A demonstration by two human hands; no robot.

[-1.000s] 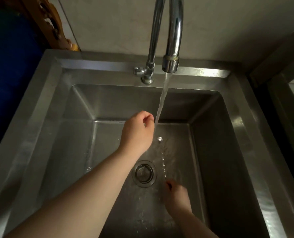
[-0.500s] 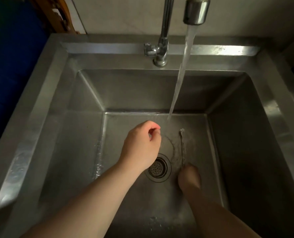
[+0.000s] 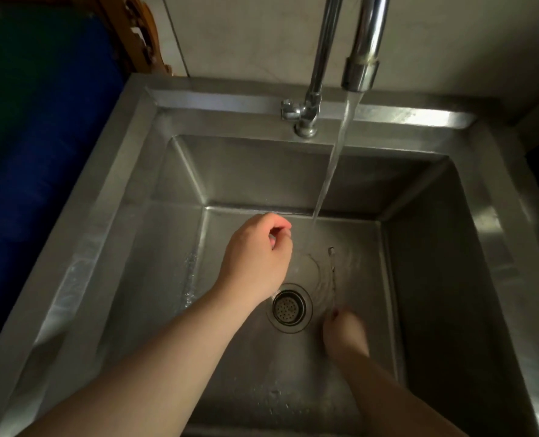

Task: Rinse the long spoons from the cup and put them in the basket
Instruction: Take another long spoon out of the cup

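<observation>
My right hand [image 3: 344, 334] is low in the steel sink [image 3: 482, 234], right of the drain, and pinches the end of a long thin metal spoon [image 3: 333, 272]. The spoon points away from me, its small tip near where the water stream [image 3: 334, 159] lands. Left of the stream hovers my left hand [image 3: 255, 260] with fingers curled in and nothing visible in them. Neither the cup nor the basket is in view.
The chrome faucet [image 3: 361, 52] runs from the back rim. A round drain strainer [image 3: 288, 307] sits in the sink floor between my hands. A blue object [image 3: 41, 137] and a carved wooden piece [image 3: 135, 36] stand at the left.
The view has tilted up a little, so the faucet spout shows more. My right hand with the spoon has slid slightly toward me; my left hand stays curled beside the stream.
</observation>
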